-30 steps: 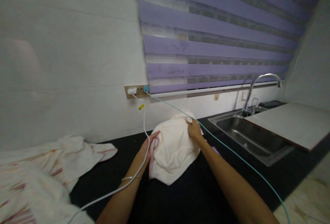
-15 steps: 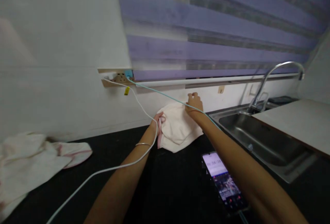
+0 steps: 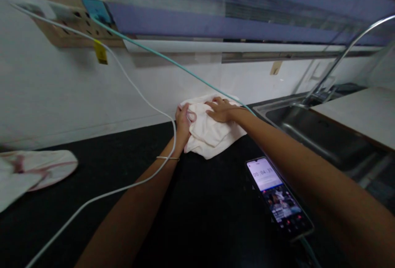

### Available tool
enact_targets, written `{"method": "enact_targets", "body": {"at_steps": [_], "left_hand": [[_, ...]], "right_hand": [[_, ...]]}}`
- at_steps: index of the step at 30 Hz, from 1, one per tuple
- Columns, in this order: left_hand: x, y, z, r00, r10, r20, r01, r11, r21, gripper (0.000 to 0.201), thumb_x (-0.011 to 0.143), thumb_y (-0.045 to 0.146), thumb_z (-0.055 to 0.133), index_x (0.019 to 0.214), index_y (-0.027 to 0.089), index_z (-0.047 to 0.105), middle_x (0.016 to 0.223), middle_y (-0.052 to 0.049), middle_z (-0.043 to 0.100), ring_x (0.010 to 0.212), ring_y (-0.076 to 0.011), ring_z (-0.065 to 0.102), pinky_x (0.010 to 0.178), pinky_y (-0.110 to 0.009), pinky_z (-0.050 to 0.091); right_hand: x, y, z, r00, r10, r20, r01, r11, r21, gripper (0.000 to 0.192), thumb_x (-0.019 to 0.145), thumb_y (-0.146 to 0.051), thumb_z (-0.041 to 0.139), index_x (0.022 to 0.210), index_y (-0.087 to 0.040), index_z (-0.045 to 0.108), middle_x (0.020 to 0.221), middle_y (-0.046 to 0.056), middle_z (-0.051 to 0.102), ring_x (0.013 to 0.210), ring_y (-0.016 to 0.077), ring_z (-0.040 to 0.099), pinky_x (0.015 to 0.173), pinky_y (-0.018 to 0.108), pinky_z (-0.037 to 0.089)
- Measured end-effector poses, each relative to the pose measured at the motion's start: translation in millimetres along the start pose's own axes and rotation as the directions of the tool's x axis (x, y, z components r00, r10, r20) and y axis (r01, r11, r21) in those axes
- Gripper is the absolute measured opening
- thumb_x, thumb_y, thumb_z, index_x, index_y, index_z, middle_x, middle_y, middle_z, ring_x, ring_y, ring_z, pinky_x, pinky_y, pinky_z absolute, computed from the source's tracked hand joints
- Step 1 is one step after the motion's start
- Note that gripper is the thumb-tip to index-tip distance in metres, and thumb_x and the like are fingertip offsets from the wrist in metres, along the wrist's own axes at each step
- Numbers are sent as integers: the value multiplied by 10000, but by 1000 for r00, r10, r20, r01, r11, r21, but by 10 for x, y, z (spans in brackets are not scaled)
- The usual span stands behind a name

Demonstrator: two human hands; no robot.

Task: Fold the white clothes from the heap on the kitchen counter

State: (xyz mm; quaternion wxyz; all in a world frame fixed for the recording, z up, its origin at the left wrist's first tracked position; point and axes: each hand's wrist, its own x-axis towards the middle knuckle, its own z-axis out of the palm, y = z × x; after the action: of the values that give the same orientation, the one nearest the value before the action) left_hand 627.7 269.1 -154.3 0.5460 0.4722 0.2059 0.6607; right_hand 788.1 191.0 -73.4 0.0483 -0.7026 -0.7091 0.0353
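Cream cloth [image 3: 208, 138] is bunched on the far side of the black tabletop [image 3: 197, 218]. Person's right hand [image 3: 222, 112] is on top, fingers loosely spread; left hand [image 3: 182, 122] is at its left edge, can't tell if pinching.

Cloth [image 3: 205, 134], under the right hand [image 3: 220, 111]: cream-white; pink trim beside the left hand [image 3: 182, 119].
Towel [image 3: 58, 165], left of the left hand: off-white, pink-red bands.
Counter [image 3: 210, 214], below both hands: plain black.
White cord [image 3: 101, 197], left of the left hand: white; tag [image 3: 100, 52] yellow.
Thin cord [image 3: 166, 58], crossing above the right hand: teal.
Phone [image 3: 280, 198], nearer the wearer than the right hand: dark rim; screen lilac above, dark below.
Blind [image 3: 173, 21], beyond both hands: purple and grey horizontal stripes.
Plug [image 3: 97, 11], up and left from the left hand: blue.
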Motion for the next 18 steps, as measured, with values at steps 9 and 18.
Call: {"method": "enact_targets", "body": {"at_steps": [9, 18], "left_hand": [[42, 38, -164, 960, 260, -104, -160, 814, 558, 104, 754, 170, 709, 821, 197, 634, 853, -11, 591, 863, -174, 551, 876, -312, 455], [56, 21, -155, 988, 97, -118, -25, 863, 504, 132, 750, 236, 713, 828, 167, 632, 764, 14, 597, 731, -146, 549, 739, -274, 452]], "right_hand": [[-257, -163, -61, 999, 21, -25, -23, 997, -79, 610, 1035, -538, 379, 1589, -285, 340, 1688, 88, 255, 1549, 421, 148, 1180, 744, 189], [-1940, -1312, -25, 925, -233, -300, 279, 953, 121, 344, 977, -332, 527, 1241, -131, 620, 1274, 165, 624, 1225, 285, 553, 1051, 418, 491]]}}
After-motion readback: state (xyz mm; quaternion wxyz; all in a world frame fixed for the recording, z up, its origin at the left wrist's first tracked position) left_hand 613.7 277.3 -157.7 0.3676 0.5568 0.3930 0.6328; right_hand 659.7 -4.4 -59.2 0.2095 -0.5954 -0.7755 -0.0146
